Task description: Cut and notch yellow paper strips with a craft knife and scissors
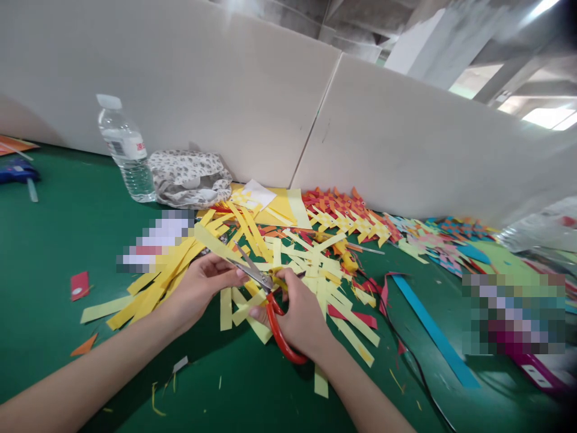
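My right hand [300, 313] grips a pair of scissors [286, 343] with red handles. The blades are spread and point up and to the left. My left hand [202, 288] is closed in a pinch beside the blade tips, on a pale yellow paper strip [211, 239] that slants up to the left. Exactly where the strip meets the blades is hard to make out. Beneath and around both hands lies a loose heap of yellow paper strips [155, 288], some deep yellow and some pale.
A water bottle [128, 150] and a patterned cloth bag [189, 177] stand by the grey partition [202, 90]. Woven red paper fish [336, 204] lie along it. On the green table [58, 240] are a blue paper strip [435, 331], a black cable [417, 361] and a blue glue gun [18, 171].
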A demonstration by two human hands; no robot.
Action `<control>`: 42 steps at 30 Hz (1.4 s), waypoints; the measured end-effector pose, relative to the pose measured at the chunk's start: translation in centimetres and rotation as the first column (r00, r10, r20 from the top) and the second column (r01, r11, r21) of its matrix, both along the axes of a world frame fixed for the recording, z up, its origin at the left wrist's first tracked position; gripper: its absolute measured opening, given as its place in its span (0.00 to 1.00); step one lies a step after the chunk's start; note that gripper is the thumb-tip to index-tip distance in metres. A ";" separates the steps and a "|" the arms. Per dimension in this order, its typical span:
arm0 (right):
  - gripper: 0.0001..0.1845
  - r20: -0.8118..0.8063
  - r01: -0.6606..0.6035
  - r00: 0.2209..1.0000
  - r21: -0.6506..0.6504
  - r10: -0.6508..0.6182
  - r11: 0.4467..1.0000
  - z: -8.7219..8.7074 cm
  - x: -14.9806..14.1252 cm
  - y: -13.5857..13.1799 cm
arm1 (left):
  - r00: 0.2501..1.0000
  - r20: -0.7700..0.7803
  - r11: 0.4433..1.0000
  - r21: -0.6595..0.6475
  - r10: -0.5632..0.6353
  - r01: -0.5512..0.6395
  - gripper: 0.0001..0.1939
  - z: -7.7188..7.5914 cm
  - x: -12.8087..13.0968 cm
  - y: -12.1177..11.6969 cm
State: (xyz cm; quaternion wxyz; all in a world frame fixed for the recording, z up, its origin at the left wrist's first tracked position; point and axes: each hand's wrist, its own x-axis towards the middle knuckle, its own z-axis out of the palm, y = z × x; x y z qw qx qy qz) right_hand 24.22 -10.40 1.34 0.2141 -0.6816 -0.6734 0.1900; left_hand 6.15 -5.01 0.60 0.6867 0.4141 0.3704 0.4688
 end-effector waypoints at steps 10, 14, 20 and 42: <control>0.22 -0.021 -0.036 0.999 0.071 0.038 0.997 0.0 -0.1 0.0 | 0.999 0.013 0.999 -0.035 -0.034 0.035 0.09 0.0 -0.1 0.0; 0.21 -0.048 -0.037 0.998 0.095 0.042 0.995 -0.1 -0.2 -0.1 | 0.998 0.055 0.997 -0.064 -0.032 0.036 0.09 -0.1 -0.1 0.0; 0.22 -0.088 -0.026 0.995 0.107 0.036 0.994 0.0 -0.2 -0.1 | 0.997 0.055 0.995 -0.082 -0.052 0.056 0.09 -0.4 -0.1 0.1; 0.22 -0.076 0.032 0.997 0.133 -0.022 0.991 0.1 -0.1 -0.2 | 0.998 0.040 0.998 -0.034 -0.056 0.057 0.07 -0.1 0.0 -0.1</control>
